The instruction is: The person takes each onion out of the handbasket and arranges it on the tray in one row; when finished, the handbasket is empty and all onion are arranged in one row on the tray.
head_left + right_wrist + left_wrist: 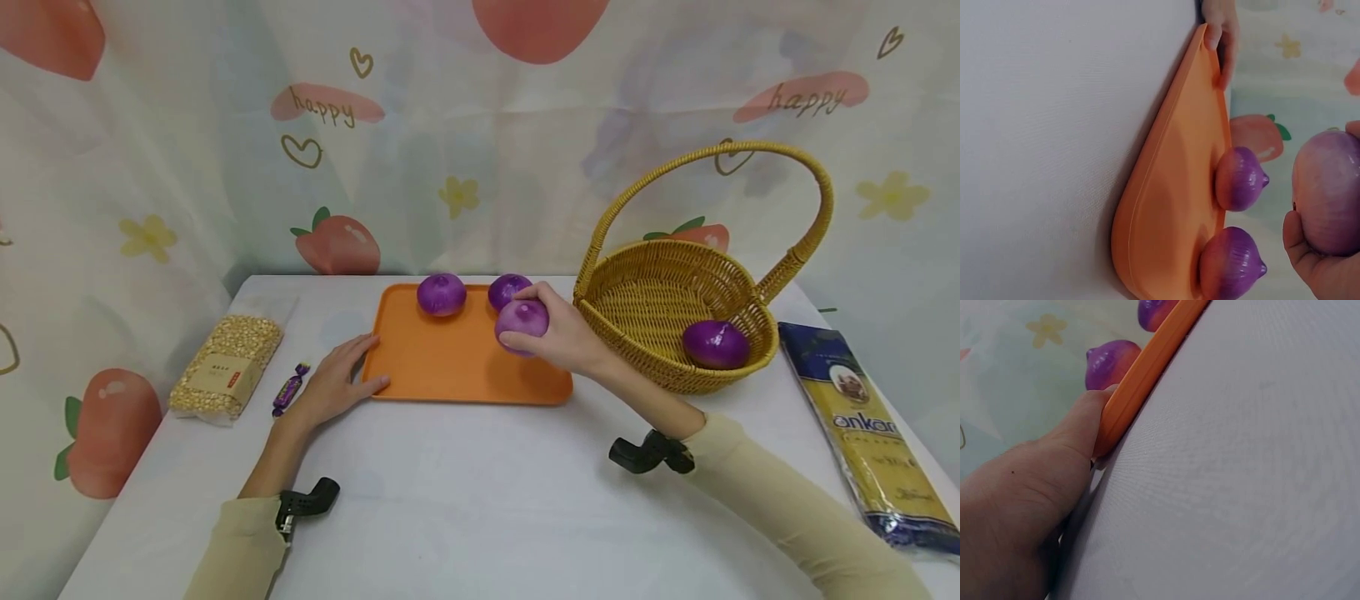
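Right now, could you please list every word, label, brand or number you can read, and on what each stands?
"happy" twice, on the curtain.
"ankar", on the packet; its other print is too small to read.
Label on the bag, print on the candy: too small.

This looks like a tabletop set: white table (465, 500), fruit-printed backdrop (517, 179) (lettered "happy").

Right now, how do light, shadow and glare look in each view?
Head: bright, soft light, a faint shadow on the tray below the held onion, shine on the basket onion; left wrist: dimmer, the cloth greyish; right wrist: also dim, with highlights on the two tray onions.
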A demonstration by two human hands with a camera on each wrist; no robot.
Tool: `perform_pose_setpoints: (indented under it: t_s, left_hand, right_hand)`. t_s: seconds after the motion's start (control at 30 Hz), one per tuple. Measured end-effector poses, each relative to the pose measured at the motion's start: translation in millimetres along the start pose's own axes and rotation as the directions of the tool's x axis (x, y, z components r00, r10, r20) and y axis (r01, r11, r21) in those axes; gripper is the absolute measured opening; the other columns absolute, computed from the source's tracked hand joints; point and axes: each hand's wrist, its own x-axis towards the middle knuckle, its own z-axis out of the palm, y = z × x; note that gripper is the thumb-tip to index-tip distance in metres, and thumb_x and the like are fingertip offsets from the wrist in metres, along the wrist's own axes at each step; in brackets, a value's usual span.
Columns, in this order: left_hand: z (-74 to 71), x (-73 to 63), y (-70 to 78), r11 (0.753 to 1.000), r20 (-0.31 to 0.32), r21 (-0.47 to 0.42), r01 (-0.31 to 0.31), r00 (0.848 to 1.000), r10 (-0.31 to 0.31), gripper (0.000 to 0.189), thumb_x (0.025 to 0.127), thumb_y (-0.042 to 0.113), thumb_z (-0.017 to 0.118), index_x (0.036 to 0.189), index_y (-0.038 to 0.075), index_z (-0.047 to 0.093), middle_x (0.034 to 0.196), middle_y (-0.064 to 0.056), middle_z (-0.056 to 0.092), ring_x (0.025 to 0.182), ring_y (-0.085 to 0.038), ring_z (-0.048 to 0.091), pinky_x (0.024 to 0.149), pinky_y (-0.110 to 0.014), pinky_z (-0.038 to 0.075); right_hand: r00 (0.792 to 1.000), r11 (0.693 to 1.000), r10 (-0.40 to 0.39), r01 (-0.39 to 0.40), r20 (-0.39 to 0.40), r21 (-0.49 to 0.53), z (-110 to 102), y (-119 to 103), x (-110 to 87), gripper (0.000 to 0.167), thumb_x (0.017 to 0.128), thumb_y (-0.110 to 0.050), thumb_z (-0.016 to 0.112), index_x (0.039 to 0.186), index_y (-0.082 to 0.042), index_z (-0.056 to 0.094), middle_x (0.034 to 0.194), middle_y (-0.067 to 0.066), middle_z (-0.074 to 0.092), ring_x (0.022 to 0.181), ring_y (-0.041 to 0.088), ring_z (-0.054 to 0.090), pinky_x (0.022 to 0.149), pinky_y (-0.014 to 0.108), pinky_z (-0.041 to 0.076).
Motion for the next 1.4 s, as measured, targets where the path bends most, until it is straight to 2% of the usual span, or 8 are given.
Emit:
perform_pose_setpoints:
  t_s: [0.27,0.43,0.63,0.8,1.1,1.4]
  left_hand:
    - [-1.2,-0.2,0.9,1.0,-0.001,-0.005,-0.004,1.0,0.004,0.076,0.087,0.041,0.07,0.149,0.011,0.037,0.156,-0.016,0.034,0.145,-0.037,0.029,0.118,-0.058,0.024]
    - [-0.6,0.8,0.8,1.0,-0.002,0.006,-0.001,1.0,0.001,0.077,0.087,0.041,0.069,0.15,0.011,0.037,0.156,-0.016,0.034,0.145,-0.037,0.029,0.118,-0.058,0.024]
    - [0.3,0.7,0.4,1.0,0.0,0.006,-0.001,1.0,0.001,0.077,0.087,0.041,0.069,0.15,0.011,0.036,0.156,-0.017,0.033,0.145,-0.037,0.028,0.118,-0.059,0.023]
    - [0.2,0.7,-0.7,1.0,-0.003,0.007,-0.006,1.0,0.006,0.077,0.087,0.041,0.07,0.15,0.011,0.037,0.156,-0.016,0.034,0.145,-0.037,0.029,0.118,-0.059,0.023]
    - [0.1,1.3,-1.6,1.0,-0.001,0.013,0.006,1.0,-0.006,0.077,0.087,0.043,0.069,0.15,0.011,0.036,0.156,-0.017,0.033,0.145,-0.037,0.028,0.118,-0.058,0.023]
    - [0.9,0.9,-1.3,1.0,-0.01,0.01,-0.004,1.0,0.004,0.077,0.087,0.043,0.07,0.149,0.011,0.037,0.156,-0.016,0.034,0.145,-0.037,0.029,0.118,-0.058,0.024]
  right_hand:
    - [0.999,0.999,-0.043,0.043,-0.016,-0.001,6,-5,3.6,0.063,0.08,-0.033,0.079,0.13,-0.01,0.05,0.133,0.012,0.053,0.115,0.031,0.056,0.094,0.047,0.054]
    - [0.997,0.998,-0.063,0.062,-0.041,-0.023,10,-8,6.7,0.06,0.08,-0.033,0.079,0.13,-0.012,0.054,0.133,0.01,0.054,0.116,0.03,0.055,0.094,0.047,0.054]
    - [0.993,0.992,-0.115,0.113,-0.029,-0.06,16,-8,9.3,0.053,0.081,-0.032,0.077,0.128,-0.014,0.058,0.134,0.01,0.054,0.117,0.03,0.055,0.094,0.048,0.054]
    - [0.988,0.987,-0.153,0.152,-0.028,-0.043,22,-8,12.0,0.049,0.082,-0.028,0.076,0.126,-0.012,0.06,0.133,0.013,0.054,0.117,0.031,0.054,0.094,0.049,0.054]
    - [0.988,0.987,-0.153,0.151,-0.033,-0.05,28,-11,15.8,0.045,0.083,-0.03,0.075,0.124,-0.016,0.062,0.131,0.01,0.056,0.115,0.029,0.055,0.094,0.048,0.053]
    - [0.991,0.991,-0.135,0.135,0.001,-0.022,34,-12,21.1,0.043,0.086,-0.029,0.072,0.125,-0.016,0.061,0.129,0.009,0.057,0.115,0.028,0.055,0.095,0.047,0.052]
